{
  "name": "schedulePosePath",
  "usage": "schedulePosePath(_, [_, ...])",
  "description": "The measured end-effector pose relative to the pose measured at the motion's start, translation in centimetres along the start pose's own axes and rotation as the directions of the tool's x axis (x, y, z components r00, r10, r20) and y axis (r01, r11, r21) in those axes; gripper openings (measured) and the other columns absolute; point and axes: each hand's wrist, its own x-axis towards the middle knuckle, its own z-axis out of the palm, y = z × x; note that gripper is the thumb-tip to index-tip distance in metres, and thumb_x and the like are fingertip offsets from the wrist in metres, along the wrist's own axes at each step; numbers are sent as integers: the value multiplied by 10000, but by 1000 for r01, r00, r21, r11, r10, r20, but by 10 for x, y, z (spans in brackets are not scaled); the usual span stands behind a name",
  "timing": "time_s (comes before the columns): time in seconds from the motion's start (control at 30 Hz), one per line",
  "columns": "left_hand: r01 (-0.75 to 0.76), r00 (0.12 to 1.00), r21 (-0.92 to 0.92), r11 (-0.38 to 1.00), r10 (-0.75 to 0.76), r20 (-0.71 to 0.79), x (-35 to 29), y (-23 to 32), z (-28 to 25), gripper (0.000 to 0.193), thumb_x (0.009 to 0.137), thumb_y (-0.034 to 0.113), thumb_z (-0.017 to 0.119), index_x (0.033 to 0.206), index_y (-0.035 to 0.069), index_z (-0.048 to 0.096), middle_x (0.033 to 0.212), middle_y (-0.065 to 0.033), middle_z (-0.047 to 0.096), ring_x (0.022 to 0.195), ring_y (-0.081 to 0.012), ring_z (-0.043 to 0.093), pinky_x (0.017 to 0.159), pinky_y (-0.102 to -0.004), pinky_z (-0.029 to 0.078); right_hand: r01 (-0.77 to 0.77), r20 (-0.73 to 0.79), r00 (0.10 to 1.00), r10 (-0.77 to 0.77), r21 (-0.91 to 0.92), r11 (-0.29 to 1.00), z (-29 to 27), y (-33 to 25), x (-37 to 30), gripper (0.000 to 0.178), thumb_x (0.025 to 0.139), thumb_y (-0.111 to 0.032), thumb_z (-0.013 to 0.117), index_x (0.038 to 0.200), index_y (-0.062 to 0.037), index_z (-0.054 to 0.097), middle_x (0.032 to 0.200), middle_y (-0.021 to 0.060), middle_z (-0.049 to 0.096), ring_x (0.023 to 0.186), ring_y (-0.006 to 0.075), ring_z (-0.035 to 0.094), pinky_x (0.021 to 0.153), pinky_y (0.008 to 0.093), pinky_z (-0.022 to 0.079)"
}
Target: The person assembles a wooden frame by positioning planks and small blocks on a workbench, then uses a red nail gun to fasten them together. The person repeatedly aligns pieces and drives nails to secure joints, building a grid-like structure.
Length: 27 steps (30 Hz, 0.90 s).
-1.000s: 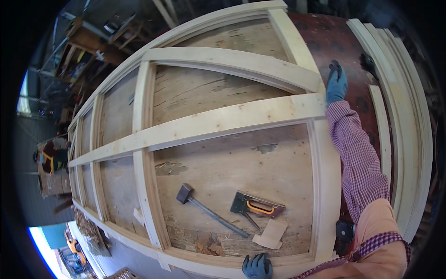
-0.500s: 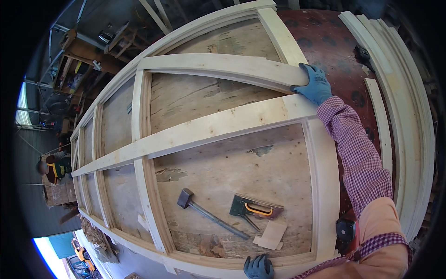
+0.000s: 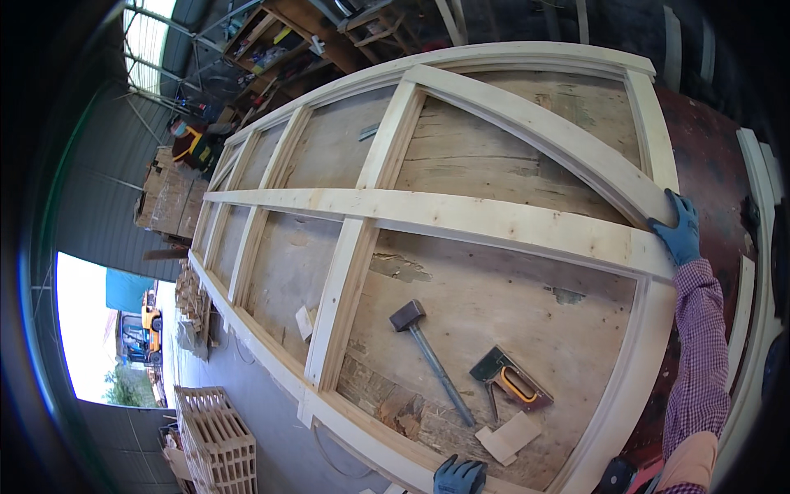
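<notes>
A large pale wooden frame [image 3: 559,226] of rails and crosspieces lies over a worn plywood sheet. My right hand [image 3: 680,229], in a blue glove, grips the right end of a slanting board [image 3: 543,136], close to the long middle rail. At the near edge, my left hand [image 3: 459,476], gloved too, has its fingers curled over the near rail [image 3: 374,440]; its palm is hidden. Between the hands, inside the near right bay, lie a mallet [image 3: 432,362], a staple gun [image 3: 510,379] and a small wood offcut [image 3: 508,438].
More long boards [image 3: 761,177] lie on the dark red surface [image 3: 708,136] at right. A red and black tool [image 3: 617,476] sits by my right arm. Pallets [image 3: 216,440] stand at lower left. Far left are a person [image 3: 193,148] beside stacked wood and a yellow forklift [image 3: 151,325] outside.
My view has swung left, so the frame sits farther right and the doorway shows more fully. Both hands stay at the same places on the wood.
</notes>
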Motion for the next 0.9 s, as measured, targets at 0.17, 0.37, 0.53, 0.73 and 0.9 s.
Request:
schedulePosePath(0.17, [-7,1000,-26,1000,6,-22,5,6,-2,298,717,195,689,993,105,621,922,-92,638,872,-281,614,918,-516,455,-6,46,999,4,46,999,0,5,3,750,686,-308,773,1353,-110,493,1303,141,487,1231,327,412,1078,415,326])
schedulePosePath(0.37, [1,1000,-34,999,-2,-18,11,9,-4,289,711,186,695,979,106,622,910,-89,637,857,-279,620,913,-505,466,44,9,999,-43,-187,981,7,0,7,756,713,-378,757,1372,-134,478,1319,106,496,1245,311,404,1081,438,311])
schedulePosePath(0.53, [0,1000,-18,1000,-1,-31,10,11,-5,283,732,194,691,991,109,616,933,-88,629,886,-267,614,919,-501,467,68,26,998,-63,-268,961,5,-8,6,738,736,-422,739,1374,-153,484,1343,99,496,1268,303,400,1084,447,294])
schedulePosePath(0.73, [19,999,-19,1000,-20,-37,5,9,-3,291,746,199,689,1013,115,610,958,-82,609,911,-262,603,927,-509,463,73,50,997,-64,-209,975,1,-16,3,720,736,-419,741,1368,-174,499,1352,89,498,1269,301,410,1081,447,297])
schedulePosePath(0.9, [-2,999,-8,1000,1,-50,7,6,-7,280,763,203,671,1021,112,610,973,-85,610,914,-263,603,934,-516,457,50,60,998,-37,-233,971,-5,-29,0,717,737,-423,739,1370,-187,498,1339,96,508,1263,301,419,1065,453,317])
